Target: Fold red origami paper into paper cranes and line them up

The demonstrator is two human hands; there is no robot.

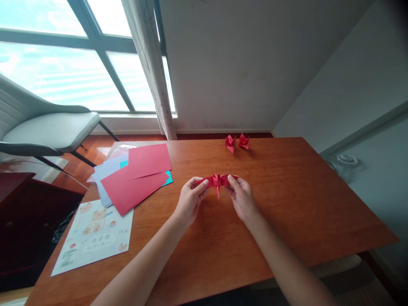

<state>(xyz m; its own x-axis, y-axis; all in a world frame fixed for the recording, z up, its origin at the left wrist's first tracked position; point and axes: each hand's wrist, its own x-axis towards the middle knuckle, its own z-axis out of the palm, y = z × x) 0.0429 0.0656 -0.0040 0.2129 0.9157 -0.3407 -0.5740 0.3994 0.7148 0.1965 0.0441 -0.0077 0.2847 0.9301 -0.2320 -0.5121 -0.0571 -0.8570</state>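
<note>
A red origami crane (217, 181) is held over the middle of the wooden table, its two wings stretched out sideways and a thin point hanging down toward me. My left hand (192, 195) pinches the left wing between thumb and fingers. On the other side, my right hand (239, 194) is closed on the right wing the same way. Parts of both wings are covered by the fingers. Farther back on the table stand two folded red paper cranes, the left one (230, 144) close beside the right one (244, 141).
Red paper sheets (137, 187) overlap blue and pale sheets (101, 180) on the table's left side. A white printed sheet with a bear (98, 233) lies nearer. Beyond the wooden table (287, 204) are a grey-white chair (54, 127), a curtain (153, 63) and a wall.
</note>
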